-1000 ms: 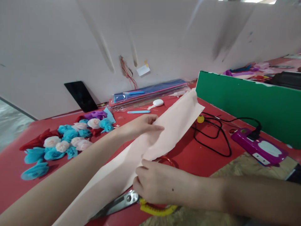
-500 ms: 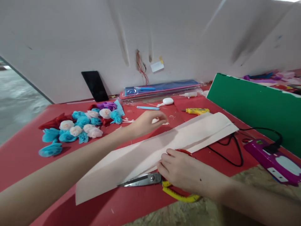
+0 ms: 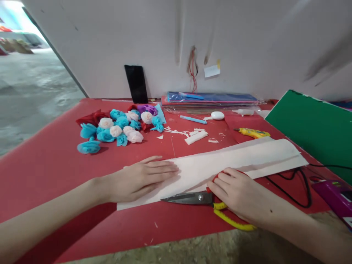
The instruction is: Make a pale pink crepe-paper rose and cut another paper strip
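Observation:
A long strip of pale folded crepe-like paper (image 3: 209, 161) lies slantwise across the red tabletop. Flat on its left part rests my left hand (image 3: 148, 178), fingers stretched out towards the right. My right hand (image 3: 231, 190) is closed around the handles of a pair of scissors (image 3: 189, 198). One handle is yellow and the other red. The blades are together, pointing left along the near edge of the paper. Part of the red handle is hidden under my right hand.
Blue, white, red and purple paper flowers (image 3: 118, 126) lie at the left. Paper scraps (image 3: 196, 136), a light-blue pen (image 3: 193, 119) and a yellow glue gun (image 3: 253, 132) sit beyond the strip. A green board (image 3: 310, 128), a black cable (image 3: 305, 190) and a purple power strip (image 3: 334, 198) stand right.
My left hand has come down from above the far edge of the strip and now lies flat on its left part. The view has shifted left. My right hand still holds the scissors.

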The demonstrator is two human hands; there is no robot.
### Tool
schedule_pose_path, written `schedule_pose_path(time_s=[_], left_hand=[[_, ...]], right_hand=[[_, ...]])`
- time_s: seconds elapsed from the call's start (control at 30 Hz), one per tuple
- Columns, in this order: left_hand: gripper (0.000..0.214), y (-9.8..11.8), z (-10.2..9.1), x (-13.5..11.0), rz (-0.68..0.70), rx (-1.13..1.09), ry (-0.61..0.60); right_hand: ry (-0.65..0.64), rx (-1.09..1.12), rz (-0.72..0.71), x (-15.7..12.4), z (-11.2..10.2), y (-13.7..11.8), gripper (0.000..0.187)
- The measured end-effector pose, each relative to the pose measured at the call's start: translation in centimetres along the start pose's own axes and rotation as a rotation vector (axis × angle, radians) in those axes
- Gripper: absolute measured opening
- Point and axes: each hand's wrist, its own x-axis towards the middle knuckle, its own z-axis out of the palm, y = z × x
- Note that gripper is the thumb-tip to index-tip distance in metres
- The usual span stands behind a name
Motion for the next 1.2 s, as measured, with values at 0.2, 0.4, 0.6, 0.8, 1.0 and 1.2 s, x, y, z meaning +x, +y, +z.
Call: schedule_pose_path(time_s=[0.2,0.4,0.6,0.8,1.0,1.2], left_hand=[[0.048,-0.1,0.9,-0.1,-0.031,0.059,-0.056],[0.047,-0.3,1.3,-0.3,-0.048,0.136,-0.085],[0.047,-0.4,1.4,-0.4,-0.051,0.156,-0.074],[0.047,-0.3,1.2,-0.5,-0.047,0.154,-0.076],[0.048,-0.3,1.2,-0.3,-0.078,0.16,-0.096],[0.048,-0.4,1.3,-0.4,-0.103,0.123,-0.062]], right_hand=[[0.063,-0.006,0.039,-0.9,0.8,0.1,0.031],[-0.015,-0.086,0.015,-1.8,0.7,0.3,0.041],[-0.03,0.026,0.069,-2.1,0.7,0.8,0.047],[-0.039,0.045,0.053,-1.6,0.7,0.5,0.048],[-0.008,0.066,0.029,-0.7,0.7,0.3,0.044],[-0.02,0.062,0.022,-0.7,0.8,0.3,0.048]])
